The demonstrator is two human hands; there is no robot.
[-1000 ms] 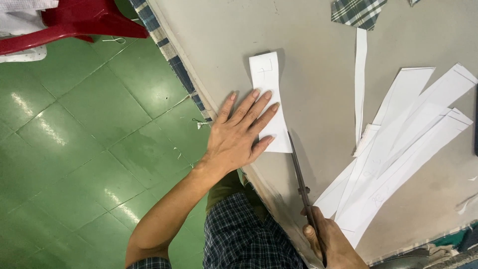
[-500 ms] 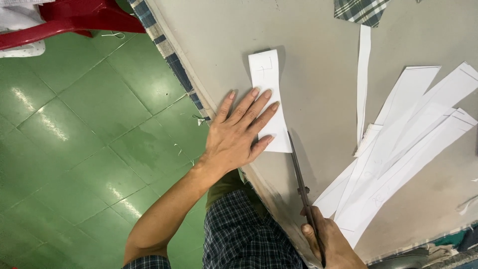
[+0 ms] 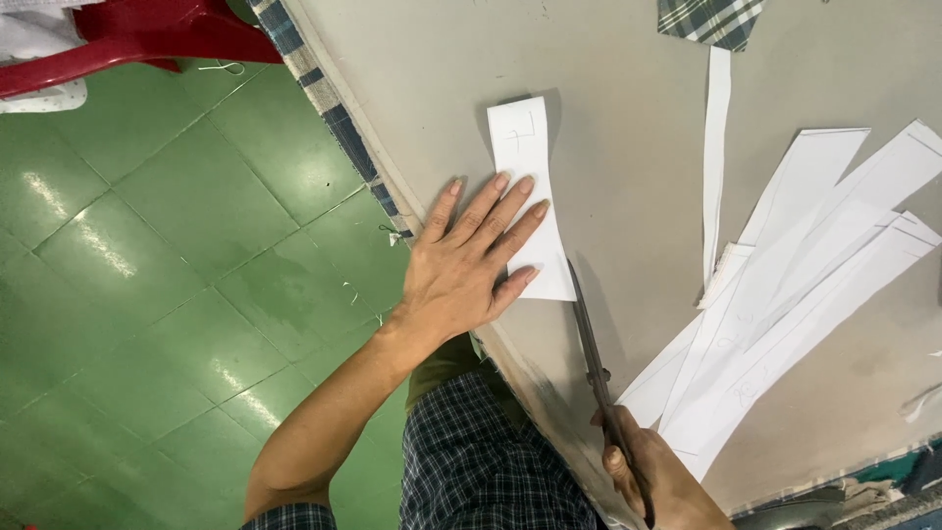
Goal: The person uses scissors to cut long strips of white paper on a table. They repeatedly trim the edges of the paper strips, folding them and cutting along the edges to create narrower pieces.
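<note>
The big grey table (image 3: 628, 147) fills most of the view, and its top and right parts are cut off by the picture's edge. A checked cloth edge (image 3: 324, 98) runs along its side, past the tips of the left fingers. Beyond that is the green tiled floor (image 3: 147, 294). A red plastic chair (image 3: 147, 39) in the top corner is only partly seen.

A fan of long white paper strips (image 3: 785, 304) lies on the table, well to the far side of the scissors from the left fingers. The strips overlap, so it is hard to count them. One thin strip (image 3: 716, 147) lies alone above them. A scrap of checked fabric (image 3: 711, 20) at the top is cut off.

The left hand (image 3: 461, 275) lies flat with its fingers spread out, holding nothing. The fingers press down on a white paper piece (image 3: 530, 196), which hides its lower left part. The piece reaches out past the fingertips.

The right hand (image 3: 657, 481) is low in the view and partly cut off. Its fingers are curled tight around the handle of the dark scissors (image 3: 589, 344). The blades look closed, with the tip just beside the paper piece's lower corner, near the left little finger.
</note>
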